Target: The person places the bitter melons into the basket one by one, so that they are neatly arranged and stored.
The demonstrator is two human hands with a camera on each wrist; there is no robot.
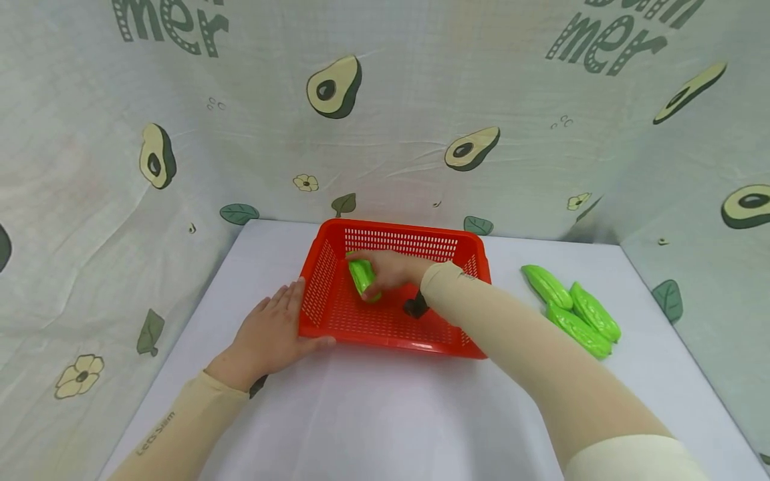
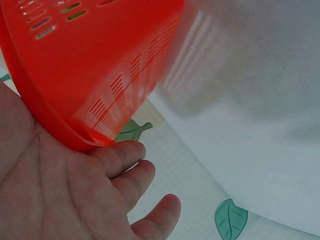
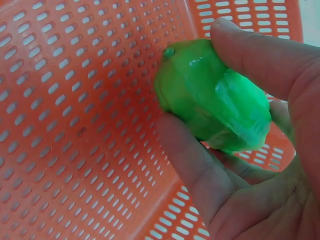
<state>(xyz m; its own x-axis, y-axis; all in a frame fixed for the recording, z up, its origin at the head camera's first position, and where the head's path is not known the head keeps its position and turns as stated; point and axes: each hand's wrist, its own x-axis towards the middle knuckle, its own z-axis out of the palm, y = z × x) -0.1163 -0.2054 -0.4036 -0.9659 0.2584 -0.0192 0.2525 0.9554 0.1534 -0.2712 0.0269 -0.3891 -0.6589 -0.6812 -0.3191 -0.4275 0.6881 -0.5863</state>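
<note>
A red perforated plastic basket point(image 1: 385, 343) stands on the white table. Inside it, near the left wall, my right hand point(image 1: 394, 267) grips a bright green, ridged bitter melon point(image 1: 361, 275). In the right wrist view, thumb and fingers lie on opposite sides of the bitter melon point(image 3: 210, 95), above the basket's holed floor. My left hand point(image 1: 271, 336) lies against the basket's front left corner, with fingers stretched along the left rim and the thumb towards the front. The left wrist view shows its palm touching the outside of the basket rim point(image 2: 37, 95).
Several more bitter melons point(image 1: 580, 314) lie clustered on the table point(image 1: 385, 407) right of the basket, beyond my right forearm. A pale cloth point(image 1: 397, 87) printed with avocados and leaves hangs behind the table and along both sides.
</note>
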